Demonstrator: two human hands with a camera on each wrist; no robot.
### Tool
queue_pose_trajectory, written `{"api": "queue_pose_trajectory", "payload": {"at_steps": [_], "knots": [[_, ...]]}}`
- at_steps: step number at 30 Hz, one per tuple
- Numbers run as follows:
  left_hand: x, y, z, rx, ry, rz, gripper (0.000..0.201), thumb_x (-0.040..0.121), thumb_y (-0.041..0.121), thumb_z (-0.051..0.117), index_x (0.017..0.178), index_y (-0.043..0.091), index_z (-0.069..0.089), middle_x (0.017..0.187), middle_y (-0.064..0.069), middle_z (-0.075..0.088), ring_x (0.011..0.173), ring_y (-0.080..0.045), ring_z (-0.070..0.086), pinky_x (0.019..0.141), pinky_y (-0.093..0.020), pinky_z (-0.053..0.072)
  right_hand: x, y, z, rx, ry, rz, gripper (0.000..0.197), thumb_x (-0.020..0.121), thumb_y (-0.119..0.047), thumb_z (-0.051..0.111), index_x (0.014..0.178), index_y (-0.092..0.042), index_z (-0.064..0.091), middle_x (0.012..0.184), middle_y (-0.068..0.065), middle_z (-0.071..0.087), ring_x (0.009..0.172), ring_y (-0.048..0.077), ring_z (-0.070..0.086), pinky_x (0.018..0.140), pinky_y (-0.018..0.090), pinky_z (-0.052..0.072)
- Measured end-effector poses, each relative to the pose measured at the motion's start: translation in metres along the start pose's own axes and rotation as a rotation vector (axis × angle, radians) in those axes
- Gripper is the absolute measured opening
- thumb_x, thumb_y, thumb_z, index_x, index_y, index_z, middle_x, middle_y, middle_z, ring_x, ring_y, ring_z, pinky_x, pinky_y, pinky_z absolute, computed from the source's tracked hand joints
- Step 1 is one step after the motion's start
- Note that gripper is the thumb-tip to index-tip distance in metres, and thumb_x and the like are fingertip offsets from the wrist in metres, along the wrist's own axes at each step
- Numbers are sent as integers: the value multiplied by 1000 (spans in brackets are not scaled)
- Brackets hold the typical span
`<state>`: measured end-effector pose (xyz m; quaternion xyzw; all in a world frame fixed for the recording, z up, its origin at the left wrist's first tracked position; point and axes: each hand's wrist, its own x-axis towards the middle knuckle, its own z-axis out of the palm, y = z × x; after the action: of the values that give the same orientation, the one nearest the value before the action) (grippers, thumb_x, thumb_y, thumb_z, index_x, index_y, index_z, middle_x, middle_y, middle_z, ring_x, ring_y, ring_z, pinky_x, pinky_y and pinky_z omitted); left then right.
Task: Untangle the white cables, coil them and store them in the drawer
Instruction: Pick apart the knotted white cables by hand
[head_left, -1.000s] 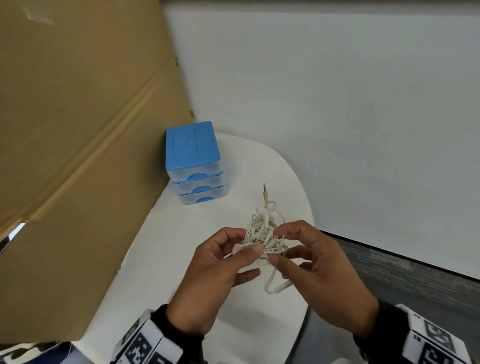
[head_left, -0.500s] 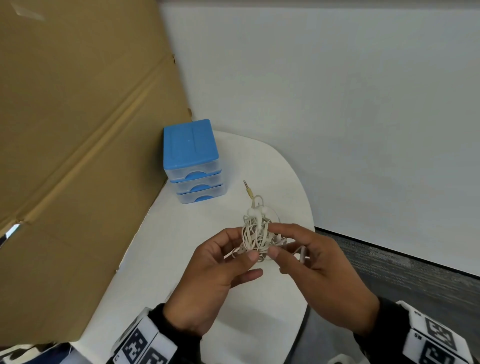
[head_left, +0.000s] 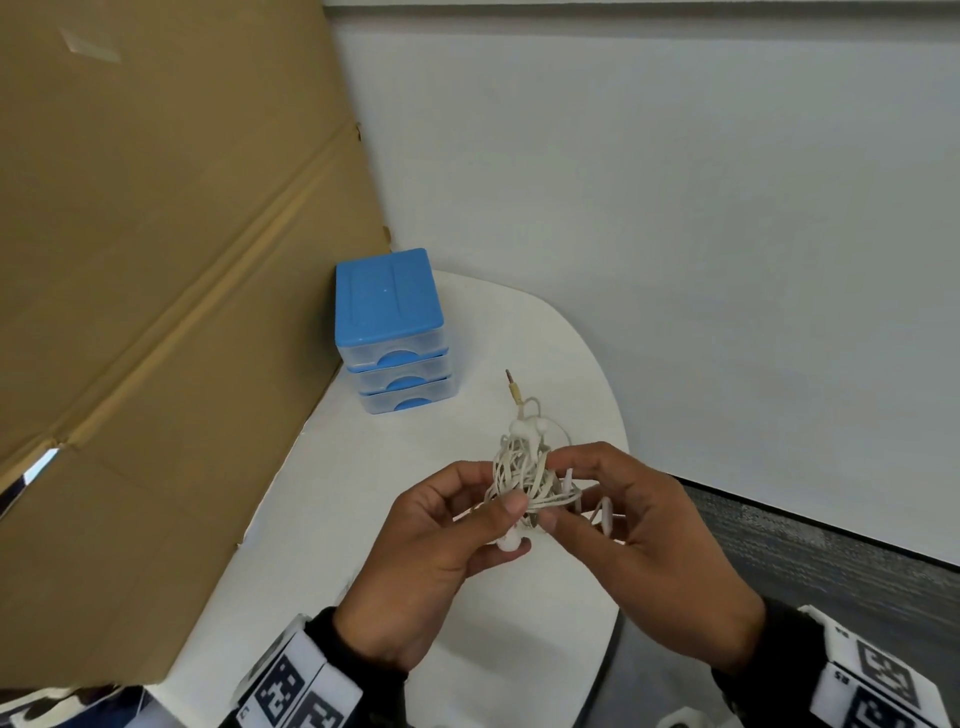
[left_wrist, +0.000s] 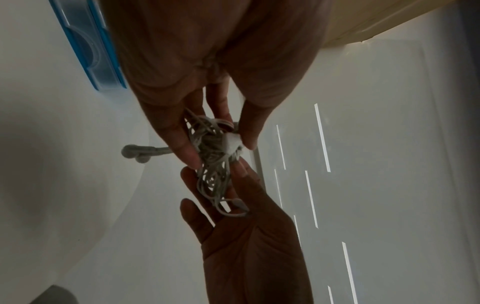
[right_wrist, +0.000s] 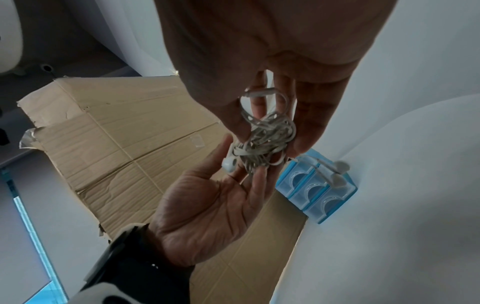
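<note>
Above the smooth white round-edged bench (head_left: 322, 519), the left hand (head_left: 431, 561) and right hand (head_left: 649, 551) face each other, thumb and fingers (head_left: 511, 506) of each pinching a dense knot of thin white cables (head_left: 524, 478). Earbuds (head_left: 527, 428) and a gold-tipped jack plug (head_left: 513, 387) poke from its top. Farther back stands a small plastic drawer unit (head_left: 392, 332), blue lid, three clear drawers all pushed in, contents indiscernible. Creased brown cardboard (head_left: 156, 312) leans beside it.
</note>
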<state>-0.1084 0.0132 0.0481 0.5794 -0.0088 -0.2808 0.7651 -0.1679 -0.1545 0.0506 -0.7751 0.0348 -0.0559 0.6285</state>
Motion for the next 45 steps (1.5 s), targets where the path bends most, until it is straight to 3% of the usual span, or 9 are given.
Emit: {"api": "queue_pose_trajectory", "payload": {"at_steps": [8, 11, 15, 19, 23, 30, 36, 41, 45], "knots": [[4, 2, -5, -77, -13, 30, 24, 78, 18, 62, 100, 9, 64, 104, -18, 74, 89, -23, 71, 76, -38, 61, 4, 1, -1, 189, 95, 47, 53, 78, -32, 77, 125, -38, 52, 110, -2, 71, 89, 26, 67, 71, 42, 56], [3, 2, -6, -48, -34, 49, 25, 79, 19, 61, 102, 9, 62, 105, -19, 73, 92, -23, 70, 78, -39, 61, 8, -2, -5, 176, 135, 69, 30, 78, -38, 76, 105, -27, 68, 98, -2, 74, 84, 22, 69, 68, 41, 56], [4, -3, -7, 71, -51, 68, 25, 87, 22, 69, 104, 6, 62, 98, -40, 55, 88, -29, 59, 71, -31, 58, 11, -2, -11, 107, 88, 88, 5, 82, -18, 74, 77, -18, 75, 79, 3, 75, 75, 11, 67, 69, 38, 56], [8, -7, -11, 142, -39, 75, 28, 81, 24, 58, 102, 6, 64, 94, -24, 61, 79, -21, 58, 64, -27, 52, 17, -3, -23, 136, 175, 61, 11, 87, -13, 69, 79, -9, 74, 78, 10, 74, 73, 15, 67, 63, 28, 56], [9, -7, -15, 155, -55, 108, 30, 81, 19, 56, 107, 7, 67, 105, -16, 71, 86, -19, 63, 76, -32, 50, 24, -11, -36, 186, 201, 66, 12, 88, -13, 66, 84, -5, 74, 75, 12, 75, 69, 19, 69, 64, 30, 55], [6, -6, -13, 382, 4, 418, 28, 90, -8, 58, 101, 15, 72, 96, 6, 75, 88, -4, 66, 75, -14, 49, 19, -19, -31, 177, 131, 58, 23, 74, -33, 69, 78, -12, 76, 55, 13, 61, 52, 19, 55, 61, 33, 50], [7, -9, -16, 636, 71, 648, 33, 90, -7, 59, 100, 22, 72, 104, 13, 69, 106, -10, 64, 85, -15, 50, 18, -21, -30, 122, 142, -11, 21, 77, -35, 68, 79, -17, 78, 47, 8, 47, 46, 18, 40, 49, 29, 36], [8, -14, -17, 722, 107, 728, 23, 89, 9, 57, 103, 19, 72, 108, 6, 68, 109, -16, 64, 96, -27, 51, 13, -23, -24, 60, 152, -59, 13, 82, -29, 69, 77, -22, 79, 54, 25, 38, 50, 23, 29, 47, 34, 30], [7, -15, -14, 692, 119, 690, 28, 93, -1, 54, 104, 19, 69, 105, 13, 66, 107, -11, 63, 85, -16, 49, 10, -18, -21, -20, 115, -72, 18, 85, -11, 71, 69, -16, 75, 45, 7, 40, 43, 11, 31, 44, 20, 31]]}}
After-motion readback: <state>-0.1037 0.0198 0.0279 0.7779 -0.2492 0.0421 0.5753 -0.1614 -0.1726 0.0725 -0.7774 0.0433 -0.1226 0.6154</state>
